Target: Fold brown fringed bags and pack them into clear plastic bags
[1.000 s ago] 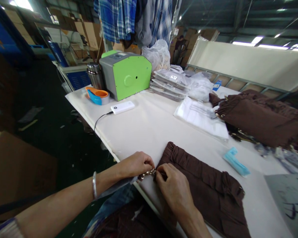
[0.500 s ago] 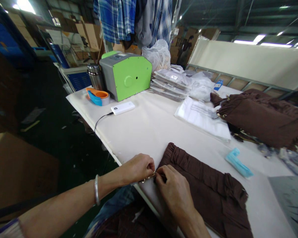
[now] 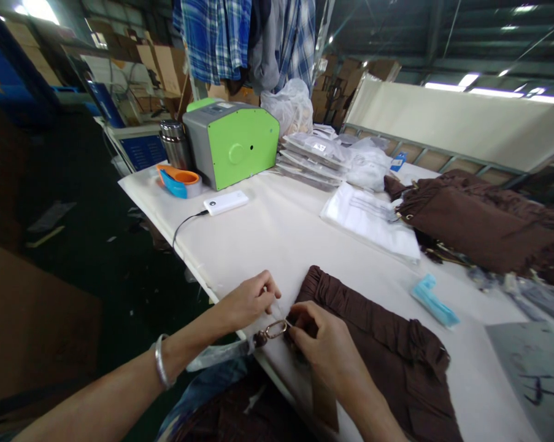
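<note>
Brown elasticated shorts or trousers (image 3: 373, 331) lie on the table's near edge. A metal clasp (image 3: 275, 329) with a strap in clear plastic hangs between my hands, over the table's edge. My right hand (image 3: 320, 344) is beside the waistband, its thumb and forefinger pinched at the clasp's right end. Up and left of the clasp is my left hand (image 3: 253, 301), fingers curled together on what looks like a thin clear thread or strip. A small brown tag-like piece (image 3: 325, 405) hangs below my right hand.
Behind are a white power bank (image 3: 226, 202) with a cable, a tape dispenser (image 3: 179, 181), a steel flask (image 3: 174, 144) and a green machine (image 3: 242, 147). To the right lie a white packet (image 3: 373, 221), a brown garment pile (image 3: 479, 221) and a blue plastic wrapper (image 3: 435, 301).
My left hand has moved up and left, off the clasp. The clasp now shows openly, with its plastic-wrapped strap below, and the brown tag-like piece has come into view.
</note>
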Demonstrator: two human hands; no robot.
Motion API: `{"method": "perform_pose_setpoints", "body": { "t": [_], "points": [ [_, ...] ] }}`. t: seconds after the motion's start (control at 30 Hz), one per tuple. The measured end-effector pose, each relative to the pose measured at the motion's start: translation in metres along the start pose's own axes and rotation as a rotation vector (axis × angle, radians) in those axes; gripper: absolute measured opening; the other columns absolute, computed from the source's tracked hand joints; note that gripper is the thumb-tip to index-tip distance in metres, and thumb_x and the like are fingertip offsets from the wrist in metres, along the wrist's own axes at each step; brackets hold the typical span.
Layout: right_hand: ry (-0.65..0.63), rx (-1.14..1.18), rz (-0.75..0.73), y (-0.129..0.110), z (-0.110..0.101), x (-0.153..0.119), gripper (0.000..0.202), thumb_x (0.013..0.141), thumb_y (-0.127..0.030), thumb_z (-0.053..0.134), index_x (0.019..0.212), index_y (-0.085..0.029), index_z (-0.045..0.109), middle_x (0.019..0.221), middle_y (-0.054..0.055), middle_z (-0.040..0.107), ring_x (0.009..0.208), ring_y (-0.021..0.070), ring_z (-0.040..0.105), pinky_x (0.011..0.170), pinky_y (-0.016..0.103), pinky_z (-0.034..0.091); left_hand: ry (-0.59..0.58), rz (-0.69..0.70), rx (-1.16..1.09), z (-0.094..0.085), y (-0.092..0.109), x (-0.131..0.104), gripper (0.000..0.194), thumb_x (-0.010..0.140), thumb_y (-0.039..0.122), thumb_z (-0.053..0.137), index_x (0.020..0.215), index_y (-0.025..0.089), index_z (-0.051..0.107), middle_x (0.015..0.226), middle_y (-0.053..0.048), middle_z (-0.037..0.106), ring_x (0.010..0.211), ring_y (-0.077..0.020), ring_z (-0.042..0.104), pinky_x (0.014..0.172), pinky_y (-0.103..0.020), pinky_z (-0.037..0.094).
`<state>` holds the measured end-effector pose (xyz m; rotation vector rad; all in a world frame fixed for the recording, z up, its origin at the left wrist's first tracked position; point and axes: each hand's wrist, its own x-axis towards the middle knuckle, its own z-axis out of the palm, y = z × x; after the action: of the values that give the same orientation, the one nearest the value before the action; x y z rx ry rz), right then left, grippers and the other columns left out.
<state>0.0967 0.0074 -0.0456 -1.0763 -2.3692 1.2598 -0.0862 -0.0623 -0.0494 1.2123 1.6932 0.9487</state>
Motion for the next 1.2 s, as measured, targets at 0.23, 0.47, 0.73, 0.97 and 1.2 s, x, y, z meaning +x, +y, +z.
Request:
{"method": "perform_pose_setpoints", "body": {
  "t": [0.23,0.47,0.73,0.97,1.2],
  "points": [
    [-0.025,0.019,-0.009,-0.005,-0.004,-0.005,0.033,0.072,-0.011,0.057,0.101,-0.025,0.067,0.089,-0.002,0.068,0.07,0.0133,0.059,0.065,0.023,0.042,-0.053,-0.06,-0.525,-0.001,-0.003,0.004,0.017,0.077,0.03,0.051,0.088,0.02,0.042,0.065,0.006,0.048,0.05,-0.009,0.045,0.046,-0.02,0.033],
    [-0.077,-0.132,-0.127,-0.013,-0.014,-0.002,0.026,0.072,-0.006,0.052,0.084,-0.023,0.068,0.086,-0.001,0.065,0.077,0.0138,0.059,0.068,0.023,0.04,-0.026,0.273,0.568,0.0,-0.011,-0.003,0.015,0.08,0.013,0.053,0.085,0.021,0.065,0.082,0.001,0.057,0.072,-0.0134,0.053,0.063,-0.025,0.038],
    [-0.1,-0.142,-0.074,-0.013,-0.001,0.033,0.02,0.079,-0.023,0.058,0.089,-0.021,0.075,0.09,0.005,0.073,0.084,0.0205,0.066,0.074,0.028,0.044,0.119,0.386,0.8,-0.003,-0.007,-0.001,0.003,0.085,0.021,0.065,0.084,0.023,0.066,0.106,-0.002,0.058,0.097,-0.021,0.052,0.083,-0.034,0.039],
    [-0.102,-0.159,-0.086,-0.013,0.006,0.039,0.017,0.075,-0.02,0.058,0.077,-0.021,0.075,0.076,0.003,0.073,0.071,0.0186,0.066,0.063,0.026,0.042,0.115,0.287,0.549,-0.009,-0.008,-0.003,0.006,0.083,0.019,0.061,0.08,0.022,0.065,0.087,0.002,0.064,0.086,-0.017,0.057,0.08,-0.031,0.037],
    [-0.071,-0.117,-0.038,-0.014,0.004,0.038,0.019,0.073,-0.017,0.055,0.071,-0.022,0.073,0.074,0.0,0.072,0.07,0.0165,0.065,0.064,0.024,0.042,0.133,0.148,0.444,0.0,-0.011,-0.007,0.01,0.068,0.015,0.054,0.072,0.019,0.061,0.075,0.001,0.063,0.07,-0.015,0.054,0.064,-0.026,0.035]
  ]
}}
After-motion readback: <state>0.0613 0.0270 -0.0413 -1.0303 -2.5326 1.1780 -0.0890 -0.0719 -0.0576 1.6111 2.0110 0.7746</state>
